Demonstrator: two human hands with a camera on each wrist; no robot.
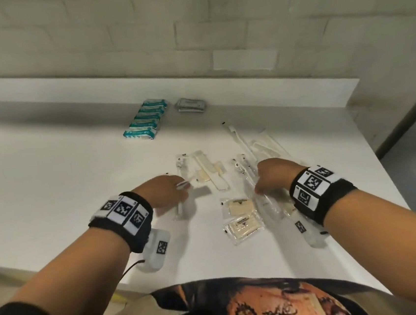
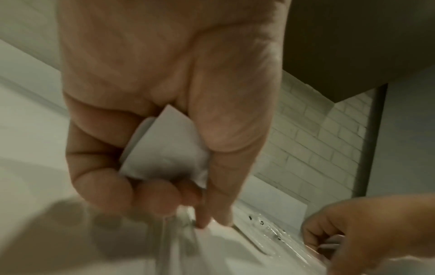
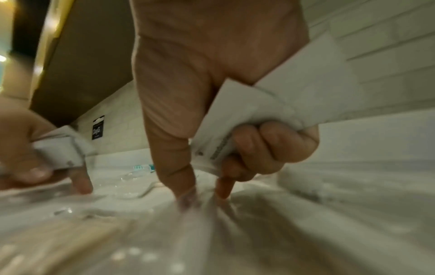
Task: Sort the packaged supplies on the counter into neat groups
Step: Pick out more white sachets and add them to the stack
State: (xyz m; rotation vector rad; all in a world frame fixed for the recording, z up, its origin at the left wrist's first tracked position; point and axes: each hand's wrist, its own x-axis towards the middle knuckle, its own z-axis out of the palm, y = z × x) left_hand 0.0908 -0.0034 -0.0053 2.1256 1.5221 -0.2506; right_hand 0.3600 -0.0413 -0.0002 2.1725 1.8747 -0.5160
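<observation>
On the white counter [image 1: 76,186] lie several clear-wrapped supplies. My left hand [image 1: 181,185] keeps a folded white paper packet [image 2: 164,148] in its curled fingers, while its thumb and forefinger pinch the end of a long clear wrapper [image 1: 181,206]. My right hand [image 1: 259,188] grips another white paper packet [image 3: 270,111] the same way. Its thumb and forefinger press down on a long clear wrapper [image 1: 265,202]. Between the hands lie two small clear packets with beige contents [image 1: 241,218]. In the left wrist view my left hand [image 2: 212,221] is blurred; the right hand [image 3: 204,193] shows in the right wrist view.
At the back stand a neat row of teal-and-white packets [image 1: 145,120] and a stack of grey packets [image 1: 191,104]. More clear-wrapped pieces lie mid-counter [image 1: 211,172] and back right [image 1: 254,142]. A raised ledge [image 1: 143,87] and brick wall bound the far side; the counter's right edge [image 1: 382,164] drops off.
</observation>
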